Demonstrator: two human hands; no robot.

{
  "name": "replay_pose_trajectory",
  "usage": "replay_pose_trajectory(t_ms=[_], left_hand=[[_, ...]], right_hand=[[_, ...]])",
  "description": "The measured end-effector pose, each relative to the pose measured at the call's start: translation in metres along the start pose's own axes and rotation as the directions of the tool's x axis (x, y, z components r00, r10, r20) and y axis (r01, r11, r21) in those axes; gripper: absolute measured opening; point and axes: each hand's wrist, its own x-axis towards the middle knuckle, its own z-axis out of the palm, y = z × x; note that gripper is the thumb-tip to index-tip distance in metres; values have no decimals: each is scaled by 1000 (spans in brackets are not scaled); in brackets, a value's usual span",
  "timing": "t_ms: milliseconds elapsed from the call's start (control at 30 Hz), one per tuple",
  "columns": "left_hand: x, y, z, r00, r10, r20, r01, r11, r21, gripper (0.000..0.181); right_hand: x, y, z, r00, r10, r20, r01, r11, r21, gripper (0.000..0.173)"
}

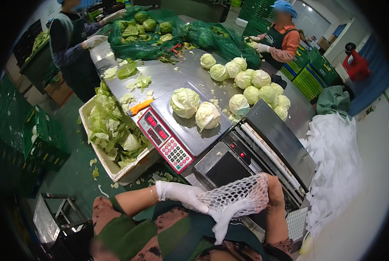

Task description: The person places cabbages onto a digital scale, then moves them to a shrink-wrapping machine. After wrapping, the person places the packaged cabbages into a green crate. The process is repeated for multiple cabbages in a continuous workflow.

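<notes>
A white foam net sleeve (237, 194) is stretched between my two hands, low in front of my body. My left hand (184, 195), in a white glove, grips the net's left end. At the other end, my bare right hand (274, 192) holds the net, its fingers partly hidden by the mesh. A limp white piece (221, 225) dangles under the net; whether it belongs to the sleeve is unclear. Beyond my hands, two trimmed cabbages (185, 102) rest on the steel plate of a red-framed digital scale (168, 140).
A wrapping machine (266, 146) with a red light stands right of the scale. A foam box (98, 156) of cabbage leaves sits left, near an orange-handled knife (141, 106). Several cabbages (259, 86) lie behind. White net sleeves (333, 176) hang at right. Two co-workers (281, 42) handle cabbages across the table.
</notes>
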Motion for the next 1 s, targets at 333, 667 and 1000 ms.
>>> replay_pose_trajectory(t_ms=[333,667,1000], left_hand=[[-56,27,-129,107,331,-938,-169,935,311,24],[-14,22,-301,334,530,-779,-72,839,539,48],[-22,8,-207,878,143,-457,-440,617,-653,61]], right_hand=[[133,57,40,746,-611,-264,233,611,-756,18],[253,59,79,803,-118,-584,-137,917,-374,39],[139,46,57,959,170,-228,-157,985,74,39]])
